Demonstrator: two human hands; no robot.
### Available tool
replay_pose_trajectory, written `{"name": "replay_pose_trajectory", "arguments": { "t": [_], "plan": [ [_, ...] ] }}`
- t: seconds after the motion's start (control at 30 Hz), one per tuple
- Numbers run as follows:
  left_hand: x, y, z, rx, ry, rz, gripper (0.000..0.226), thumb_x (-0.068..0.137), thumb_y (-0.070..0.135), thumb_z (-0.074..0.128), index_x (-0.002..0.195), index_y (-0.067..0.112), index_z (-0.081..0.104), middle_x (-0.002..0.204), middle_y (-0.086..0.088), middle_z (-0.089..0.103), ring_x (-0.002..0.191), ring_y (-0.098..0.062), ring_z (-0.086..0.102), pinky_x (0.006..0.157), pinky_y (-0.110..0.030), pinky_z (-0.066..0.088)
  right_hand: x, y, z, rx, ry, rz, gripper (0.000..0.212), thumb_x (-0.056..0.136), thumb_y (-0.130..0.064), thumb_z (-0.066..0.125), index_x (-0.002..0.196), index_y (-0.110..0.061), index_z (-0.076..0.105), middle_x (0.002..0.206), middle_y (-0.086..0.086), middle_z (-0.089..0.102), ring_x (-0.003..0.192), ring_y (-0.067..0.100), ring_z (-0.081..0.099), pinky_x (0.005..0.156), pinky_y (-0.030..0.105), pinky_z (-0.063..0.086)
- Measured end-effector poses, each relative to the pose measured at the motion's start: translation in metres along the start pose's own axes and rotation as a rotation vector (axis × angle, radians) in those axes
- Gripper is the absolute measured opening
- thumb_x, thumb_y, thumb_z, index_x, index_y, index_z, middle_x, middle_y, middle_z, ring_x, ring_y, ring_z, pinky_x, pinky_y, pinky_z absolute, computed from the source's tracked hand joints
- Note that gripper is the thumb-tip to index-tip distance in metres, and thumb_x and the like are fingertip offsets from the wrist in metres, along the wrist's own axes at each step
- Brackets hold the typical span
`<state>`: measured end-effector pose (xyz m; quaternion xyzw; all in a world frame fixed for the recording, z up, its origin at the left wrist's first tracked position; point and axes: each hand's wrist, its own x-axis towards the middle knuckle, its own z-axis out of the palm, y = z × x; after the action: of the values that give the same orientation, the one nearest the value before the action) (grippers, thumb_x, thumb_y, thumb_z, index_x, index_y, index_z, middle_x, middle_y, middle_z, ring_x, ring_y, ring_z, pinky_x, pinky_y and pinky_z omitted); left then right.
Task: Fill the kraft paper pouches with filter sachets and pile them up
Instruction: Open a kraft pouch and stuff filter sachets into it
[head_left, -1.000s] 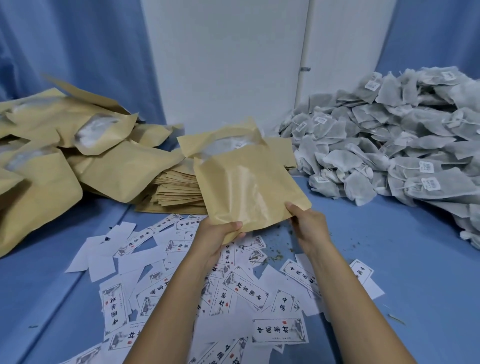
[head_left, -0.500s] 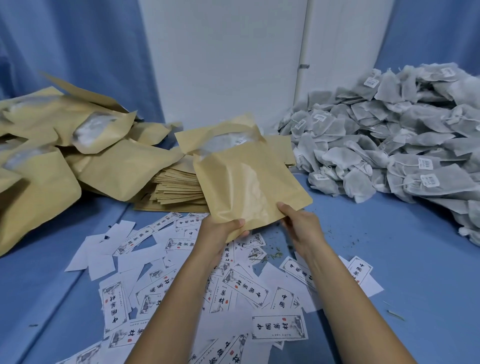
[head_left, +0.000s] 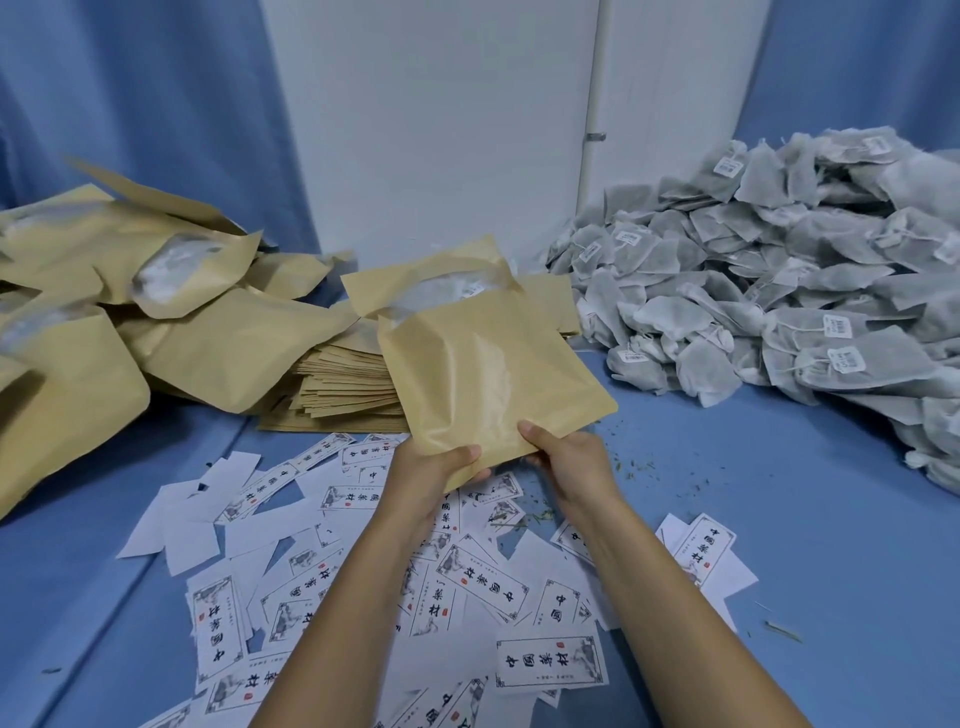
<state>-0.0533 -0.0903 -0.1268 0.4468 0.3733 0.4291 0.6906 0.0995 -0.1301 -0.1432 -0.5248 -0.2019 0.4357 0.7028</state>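
1. Far left: a messy pile of filled kraft pouches (head_left: 156, 322) dumped on the blue tabletop (head_left: 805, 545), a few showing their clear windows.
2. Just right of that is a neat stack of flat empty pouches (head_left: 348, 384), partly hidden behind the one being held.
3. Left hand (head_left: 431, 478): its grip is closed on the near-left corner of the held pouch (head_left: 488, 384), thumb on top, fingers underneath.
4. That pouch is up off the tabletop, dead centre, tilted, mouth pointing away. Something pale shows through the clear strip near its top.
5. Right hand (head_left: 566, 462): its grip pinches the near edge, thumb on the front.
6. Printed paper labels (head_left: 483, 577) lie scattered under both forearms.
7. Far right: a big heap of grey filter sachets (head_left: 779, 291), well apart from the pouch, with dry crumbs (head_left: 639, 462) in front.
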Motion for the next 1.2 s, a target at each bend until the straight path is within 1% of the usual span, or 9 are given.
{"name": "replay_pose_trajectory", "arguments": {
  "t": [0.13,0.33,0.43,0.57,0.7,0.8,0.97,1.1,1.2],
  "plan": [
    [0.000,-0.001,0.002,0.012,0.002,0.004,0.030,0.081,-0.011,0.067,0.104,0.007,0.062,0.089,-0.005,0.074,0.071,-0.020,0.072,0.056,-0.023,0.056,-0.005,0.006,0.005,-0.070,-0.088,0.049,0.007,0.082,-0.004,0.072,0.083,0.002,0.067,0.089,0.017,0.070,0.076,0.026,0.063,0.072,0.028,0.055],
    [-0.002,0.002,-0.002,0.229,0.039,-0.007,0.020,0.081,0.008,0.074,0.099,0.005,0.066,0.079,-0.009,0.074,0.060,-0.016,0.070,0.050,-0.017,0.052,-0.009,0.005,0.007,-0.127,0.005,0.007,0.019,0.080,-0.007,0.075,0.066,-0.004,0.062,0.061,0.007,0.065,0.056,0.018,0.062,0.060,0.023,0.053],
    [-0.002,0.000,-0.004,0.308,0.064,0.020,0.016,0.081,0.015,0.076,0.094,0.008,0.070,0.073,-0.005,0.074,0.056,-0.010,0.068,0.047,-0.015,0.049,-0.014,0.006,0.010,-0.138,-0.107,0.047,0.022,0.083,-0.006,0.072,0.064,-0.001,0.064,0.060,0.008,0.067,0.054,0.017,0.063,0.059,0.021,0.053],
    [0.000,-0.002,-0.003,0.406,0.103,0.042,0.013,0.080,0.020,0.077,0.091,0.015,0.072,0.077,-0.003,0.074,0.064,-0.014,0.067,0.054,-0.019,0.048,-0.018,0.005,0.011,-0.220,-0.101,0.069,0.046,0.083,-0.007,0.072,0.041,-0.010,0.054,0.041,0.004,0.056,0.032,0.008,0.049,0.038,0.015,0.040],
    [0.000,0.000,-0.005,0.435,0.024,0.019,0.016,0.084,0.024,0.074,0.088,0.009,0.072,0.064,-0.003,0.071,0.054,-0.011,0.065,0.051,-0.016,0.047,-0.018,0.004,0.012,-0.221,-0.064,0.016,0.035,0.083,-0.012,0.073,0.060,0.012,0.061,0.059,0.023,0.063,0.051,0.021,0.055,0.055,0.023,0.046],
    [-0.001,0.001,-0.005,0.411,-0.016,0.001,0.021,0.087,0.018,0.070,0.087,-0.002,0.070,0.060,-0.009,0.068,0.049,-0.012,0.063,0.049,-0.017,0.049,-0.013,0.008,0.010,-0.196,-0.031,-0.004,0.045,0.082,-0.011,0.075,0.042,-0.011,0.052,0.045,0.006,0.055,0.040,0.012,0.047,0.045,0.017,0.040],
    [-0.002,0.000,-0.002,0.504,0.029,0.022,0.024,0.091,0.021,0.066,0.080,-0.001,0.069,0.056,-0.007,0.066,0.047,-0.012,0.061,0.048,-0.017,0.048,-0.017,0.012,0.018,-0.163,-0.171,0.075,0.021,0.081,-0.007,0.074,0.074,0.010,0.066,0.077,0.026,0.064,0.064,0.029,0.057,0.062,0.025,0.050],
    [-0.002,0.002,-0.001,0.517,-0.017,0.042,0.022,0.094,0.020,0.061,0.080,0.005,0.068,0.055,-0.005,0.066,0.047,-0.011,0.061,0.055,-0.022,0.050,-0.015,0.005,0.018,-0.005,-0.190,0.126,0.021,0.084,-0.001,0.068,0.093,0.018,0.063,0.079,0.022,0.067,0.072,0.030,0.063,0.074,0.031,0.056],
    [-0.002,0.005,-0.001,0.550,0.001,0.082,0.014,0.094,0.019,0.061,0.085,0.009,0.066,0.058,-0.002,0.065,0.044,-0.007,0.061,0.049,-0.016,0.048,-0.008,-0.002,0.012,0.125,-0.062,0.072,0.019,0.083,0.005,0.067,0.100,0.010,0.061,0.091,0.015,0.070,0.084,0.025,0.067,0.080,0.030,0.056]
  ]
}}
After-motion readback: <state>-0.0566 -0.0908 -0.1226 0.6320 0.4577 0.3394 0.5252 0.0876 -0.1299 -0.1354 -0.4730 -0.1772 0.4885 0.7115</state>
